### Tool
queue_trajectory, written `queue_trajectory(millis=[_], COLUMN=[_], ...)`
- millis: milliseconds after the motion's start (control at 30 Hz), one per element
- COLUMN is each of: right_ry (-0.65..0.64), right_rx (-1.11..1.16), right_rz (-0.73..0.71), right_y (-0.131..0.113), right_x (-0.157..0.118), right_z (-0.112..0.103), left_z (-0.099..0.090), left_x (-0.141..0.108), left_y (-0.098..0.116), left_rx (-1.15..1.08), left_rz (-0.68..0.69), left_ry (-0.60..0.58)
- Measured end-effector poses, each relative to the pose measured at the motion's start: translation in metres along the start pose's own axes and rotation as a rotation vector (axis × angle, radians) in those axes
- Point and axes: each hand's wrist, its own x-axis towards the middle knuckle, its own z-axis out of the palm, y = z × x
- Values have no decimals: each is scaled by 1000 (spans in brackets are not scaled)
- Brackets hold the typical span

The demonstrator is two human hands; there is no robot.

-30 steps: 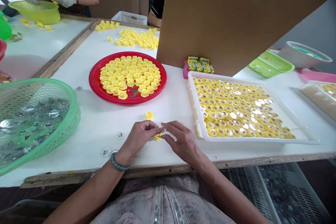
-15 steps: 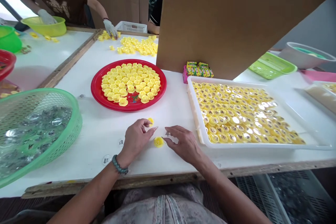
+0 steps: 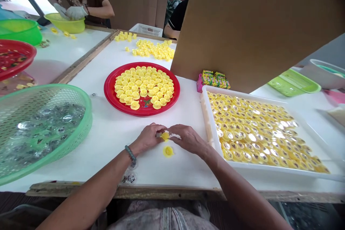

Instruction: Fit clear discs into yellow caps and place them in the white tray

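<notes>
My left hand (image 3: 149, 136) pinches a small yellow plastic cup-shaped piece (image 3: 165, 136) above the white table. Close against it from the other side, my right hand (image 3: 188, 138) has thumb and fingers around a clear piece (image 3: 174, 135), mostly hidden, whose exact kind I cannot make out. A second yellow piece (image 3: 168, 151) lies on the table just below both hands. Beyond them, a red round tray (image 3: 109, 91) carries many such yellow pieces. To the right, a white rectangular tray (image 3: 207, 115) is filled with rows of yellow pieces with clear, printed tops.
At left stands a green perforated basket (image 3: 87, 115) of clear printed discs. A few discs (image 3: 129, 178) lie by the wooden front edge (image 3: 172, 192). Small packets (image 3: 214, 79) sit before a tall cardboard panel (image 3: 242, 25). Across the table a gloved co-worker works over a yellow basin (image 3: 72, 27).
My hands have come together, bringing the yellow piece up to the clear one. The co-worker's gloved hand has left the loose yellow pieces for the basin. The whole view has shifted.
</notes>
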Motion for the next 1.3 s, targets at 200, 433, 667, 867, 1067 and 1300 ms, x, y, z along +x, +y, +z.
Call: queue_trajectory(millis=[200, 433, 667, 867, 1067, 1300], right_ry=[-78, -106, -52, -121, -290, -208], right_rx=[-36, 23, -160, -267, -365, -343], right_rz=[-36, 12, 89, 160, 243, 237], right_y=[4, 5, -1, -10, -20, -22], right_x=[10, 5, -3, 5, 18, 6], right_z=[5, 9, 18, 18, 13, 19], left_z=[2, 4, 5, 11, 19, 16], left_x=[1, 3, 2, 0, 5, -3], left_y=[-11, -13, -4, 6, 7, 14], left_rx=[-302, -368, -391, -696, -784, -712], left_rz=[-94, -124, -183, -374, -599, -582], left_ry=[-1, -5, 12, -61, 16, -2])
